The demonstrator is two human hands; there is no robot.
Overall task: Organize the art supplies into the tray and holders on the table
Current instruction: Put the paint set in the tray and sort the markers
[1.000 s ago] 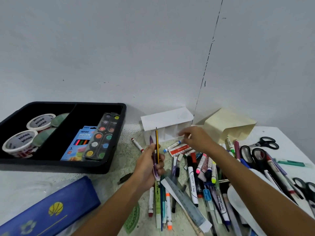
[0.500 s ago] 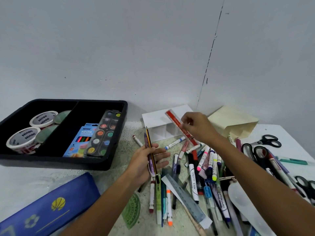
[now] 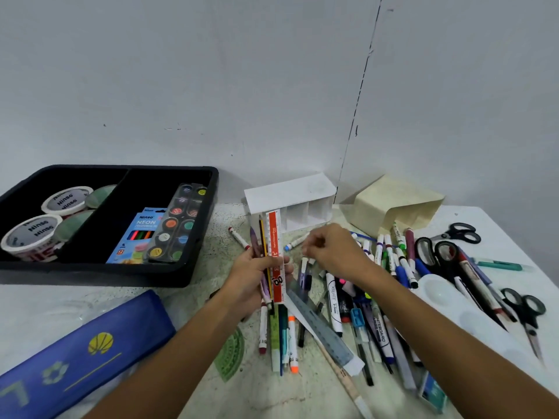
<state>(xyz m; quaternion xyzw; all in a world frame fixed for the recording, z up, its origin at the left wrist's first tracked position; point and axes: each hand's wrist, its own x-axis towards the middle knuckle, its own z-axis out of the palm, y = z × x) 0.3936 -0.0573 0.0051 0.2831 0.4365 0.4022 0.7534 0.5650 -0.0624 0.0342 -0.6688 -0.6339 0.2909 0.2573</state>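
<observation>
Your left hand (image 3: 257,276) grips a loose upright bundle, the red ruler (image 3: 276,252), yellow pencil (image 3: 262,237) and purple pen (image 3: 255,241), above the table's pen pile (image 3: 357,300), and it could fan and slip while your right hand (image 3: 332,252), fingers curled, holding unclear, digs for more.

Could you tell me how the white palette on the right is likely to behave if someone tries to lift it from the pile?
The white palette looks like thin moulded plastic, so probably light and fairly stiff. Scissors and pens lie across it, so lifting it would likely spill them.
</observation>
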